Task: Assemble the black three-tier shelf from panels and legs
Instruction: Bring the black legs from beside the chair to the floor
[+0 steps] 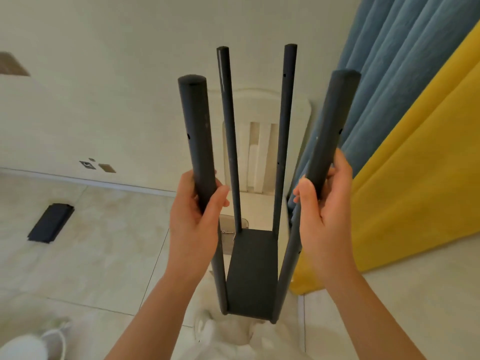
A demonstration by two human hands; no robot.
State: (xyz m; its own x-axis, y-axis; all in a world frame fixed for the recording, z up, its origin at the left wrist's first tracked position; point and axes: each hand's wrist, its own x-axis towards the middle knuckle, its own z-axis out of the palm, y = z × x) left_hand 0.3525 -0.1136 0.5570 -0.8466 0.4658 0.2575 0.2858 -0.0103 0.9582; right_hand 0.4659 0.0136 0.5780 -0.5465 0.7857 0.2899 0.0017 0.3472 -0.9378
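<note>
A black shelf frame stands upright before me: one black panel [252, 271] at the bottom with several round black legs rising from its corners. My left hand [194, 216] grips the near left leg [196, 131] around its middle. My right hand [324, 203] grips the near right leg [332, 126] at about the same height. The far left leg [228, 131] and far right leg [287, 120] stand free behind. Small holes show in the legs' sides. Another black panel [50, 223] lies flat on the tiled floor at the left.
A clear plastic bag with small metal screws [228, 231] lies on the floor behind the frame. A white chair [259, 152] stands against the wall. Blue and yellow curtains [415, 126] hang at the right. A white shoe [55, 336] shows at the bottom left.
</note>
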